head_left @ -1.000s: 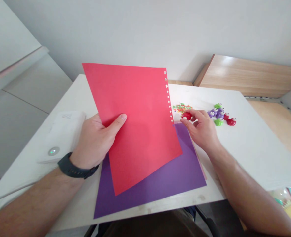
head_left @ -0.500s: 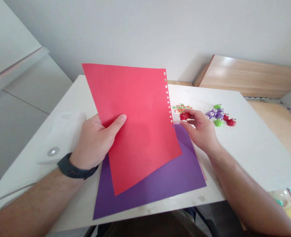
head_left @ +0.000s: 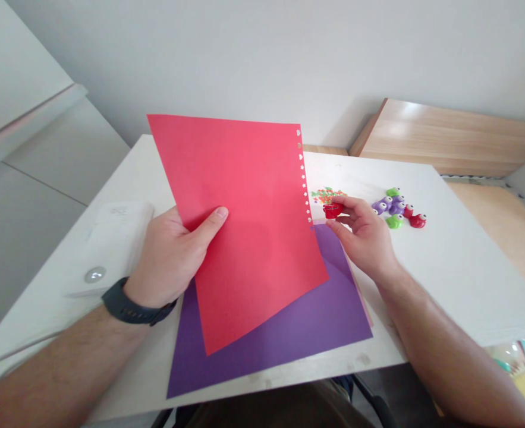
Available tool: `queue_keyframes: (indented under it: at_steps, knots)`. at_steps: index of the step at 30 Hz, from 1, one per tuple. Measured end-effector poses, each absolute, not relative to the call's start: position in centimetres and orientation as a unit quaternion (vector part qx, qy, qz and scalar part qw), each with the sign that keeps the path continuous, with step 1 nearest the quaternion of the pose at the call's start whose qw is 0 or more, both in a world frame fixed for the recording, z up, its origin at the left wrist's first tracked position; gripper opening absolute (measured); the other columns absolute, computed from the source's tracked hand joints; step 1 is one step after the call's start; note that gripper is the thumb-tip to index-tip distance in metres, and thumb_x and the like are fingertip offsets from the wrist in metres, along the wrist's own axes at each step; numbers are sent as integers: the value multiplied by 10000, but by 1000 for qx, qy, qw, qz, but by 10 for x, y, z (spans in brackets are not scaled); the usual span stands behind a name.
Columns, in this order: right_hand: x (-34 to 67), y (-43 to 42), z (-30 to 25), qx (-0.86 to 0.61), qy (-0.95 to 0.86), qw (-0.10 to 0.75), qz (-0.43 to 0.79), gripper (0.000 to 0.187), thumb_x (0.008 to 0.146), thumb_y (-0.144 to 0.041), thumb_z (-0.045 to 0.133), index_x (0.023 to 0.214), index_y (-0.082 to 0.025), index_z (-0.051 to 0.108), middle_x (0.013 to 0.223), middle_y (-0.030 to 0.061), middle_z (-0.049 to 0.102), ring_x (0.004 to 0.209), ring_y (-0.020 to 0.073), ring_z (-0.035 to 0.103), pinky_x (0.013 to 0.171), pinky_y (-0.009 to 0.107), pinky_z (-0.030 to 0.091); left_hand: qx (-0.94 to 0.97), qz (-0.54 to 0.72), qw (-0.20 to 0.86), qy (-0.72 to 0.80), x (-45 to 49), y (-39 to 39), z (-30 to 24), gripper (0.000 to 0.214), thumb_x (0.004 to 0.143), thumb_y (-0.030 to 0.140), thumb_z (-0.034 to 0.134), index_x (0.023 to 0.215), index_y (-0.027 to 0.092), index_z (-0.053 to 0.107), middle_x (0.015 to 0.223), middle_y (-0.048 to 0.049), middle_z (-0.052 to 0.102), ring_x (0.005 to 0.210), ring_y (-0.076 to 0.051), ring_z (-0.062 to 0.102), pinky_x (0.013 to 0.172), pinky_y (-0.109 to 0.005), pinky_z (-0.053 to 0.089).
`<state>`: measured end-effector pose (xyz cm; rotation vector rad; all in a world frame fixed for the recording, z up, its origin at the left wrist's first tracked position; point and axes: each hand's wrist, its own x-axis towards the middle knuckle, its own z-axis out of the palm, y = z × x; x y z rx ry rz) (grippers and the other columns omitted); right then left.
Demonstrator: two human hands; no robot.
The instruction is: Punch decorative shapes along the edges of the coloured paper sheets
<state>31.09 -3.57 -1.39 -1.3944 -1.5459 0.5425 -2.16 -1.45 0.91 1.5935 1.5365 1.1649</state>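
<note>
My left hand (head_left: 170,255) grips a red sheet of paper (head_left: 248,220) by its left edge and holds it tilted up above the table. A row of small punched holes runs down the sheet's right edge. My right hand (head_left: 362,235) pinches a small red craft punch (head_left: 333,210) between thumb and fingers, just right of that edge. A purple sheet (head_left: 289,333) lies flat on the white table (head_left: 445,267) beneath the red one.
Several small purple, green and red punches (head_left: 398,211) sit in a cluster right of my hand. A heap of coloured paper bits (head_left: 328,194) lies behind it. A white device (head_left: 110,244) rests at the left. A wooden board (head_left: 449,137) lies at the back right.
My right hand has lifted the red punch slightly and turned it, fingers curling closer round it. The red sheet and my left hand have hardly moved.
</note>
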Motion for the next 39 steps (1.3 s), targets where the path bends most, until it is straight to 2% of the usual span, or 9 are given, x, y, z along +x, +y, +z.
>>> queue_keyframes:
  at_steps: [6, 11, 14, 17, 23, 27, 32, 35, 39]
  knots:
    - [310, -36, -14, -573, -634, 476, 209, 434, 918, -274, 787, 1336, -257, 671, 1306, 112, 752, 1037, 252, 781, 940, 491, 672, 596, 448, 332, 578, -21, -15, 9, 356, 954, 515, 795, 1236, 299, 822, 1291, -18, 816, 1137, -316, 790, 1168, -535, 555]
    - [309, -36, -12, -587, -644, 471, 140, 427, 928, -284, 774, 1339, -243, 664, 1292, 115, 748, 1002, 242, 771, 875, 445, 668, 594, 453, 325, 579, -21, -15, 9, 376, 946, 509, 802, 1229, 263, 826, 1278, -40, 821, 1144, -323, 787, 1168, -534, 557]
    - [311, -36, -9, -600, -683, 403, 103, 383, 939, -278, 757, 1312, -218, 693, 1225, 121, 774, 956, 254, 765, 835, 440, 653, 596, 451, 327, 579, -21, -15, 9, 382, 946, 508, 800, 1240, 264, 823, 1286, -43, 818, 1144, -327, 787, 1174, -541, 550]
    - [313, -35, -8, -602, -726, 320, 86, 314, 941, -269, 745, 1250, -211, 734, 1170, 124, 794, 968, 285, 755, 868, 478, 632, 595, 446, 326, 584, -21, -15, 10, 380, 945, 509, 796, 1240, 270, 823, 1306, -44, 810, 1150, -336, 784, 1169, -553, 550]
    - [313, -34, -8, -607, -741, 278, 64, 251, 941, -280, 732, 1187, -235, 748, 1152, 130, 801, 1101, 349, 718, 984, 556, 575, 591, 447, 333, 583, -20, -15, 11, 391, 944, 502, 796, 1259, 273, 819, 1324, -51, 803, 1174, -344, 776, 1165, -549, 553]
    - [317, -34, -5, -625, -710, 318, 64, 295, 940, -308, 736, 1227, -238, 736, 1161, 122, 790, 1012, 310, 724, 942, 520, 588, 594, 445, 329, 584, -20, -15, 11, 418, 945, 498, 794, 1285, 256, 813, 1323, -63, 803, 1181, -345, 773, 1139, -532, 573]
    - [319, -35, -3, -632, -693, 336, 84, 325, 939, -318, 728, 1250, -223, 731, 1182, 122, 782, 904, 266, 728, 783, 440, 607, 603, 435, 314, 590, -20, -15, 12, 417, 956, 505, 784, 1300, 269, 807, 1320, -45, 805, 1176, -334, 773, 1148, -531, 562]
    - [317, -37, -1, -620, -711, 316, 102, 322, 934, -314, 738, 1241, -216, 735, 1184, 119, 788, 880, 257, 738, 769, 427, 608, 604, 434, 315, 590, -21, -15, 12, 391, 955, 506, 788, 1262, 266, 819, 1310, -43, 809, 1158, -328, 779, 1164, -530, 549]
    - [316, -42, 6, -603, -747, 256, 111, 206, 919, -296, 760, 1114, -231, 765, 1056, 80, 810, 866, 258, 737, 789, 429, 590, 598, 434, 324, 591, -22, -15, 11, 400, 948, 514, 794, 1254, 259, 823, 1292, -52, 816, 1124, -331, 789, 1164, -537, 550]
